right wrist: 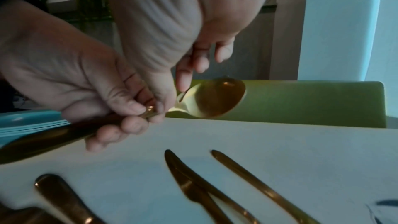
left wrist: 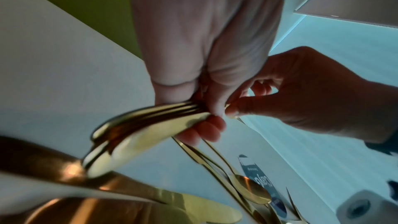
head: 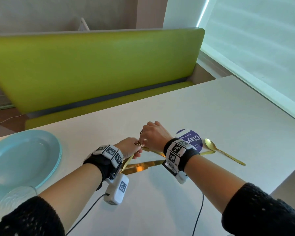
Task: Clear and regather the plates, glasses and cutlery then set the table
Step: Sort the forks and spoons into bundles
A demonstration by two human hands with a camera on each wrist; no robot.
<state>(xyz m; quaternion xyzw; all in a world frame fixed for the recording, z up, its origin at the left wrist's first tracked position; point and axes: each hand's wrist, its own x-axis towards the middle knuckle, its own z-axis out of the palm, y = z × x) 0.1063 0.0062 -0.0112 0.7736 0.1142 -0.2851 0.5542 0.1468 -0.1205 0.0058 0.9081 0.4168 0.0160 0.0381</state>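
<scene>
Left hand: fingers curled round a bundle of gold cutlery, handles sticking out toward the person; held just above the white table.
Right hand: touching the left hand, thumb & fingers pinch the neck of a gold spoon at the bundle; bowl of it points to the green bench.
Gold knives: lie flat on table, under the hands, near side.
Loose gold spoon: on table, right of the hands, just beside a purple round sticker.
Blue plates: a stack, well left of the hands.
Clear glass: in front of the plates, at pic edge.
</scene>
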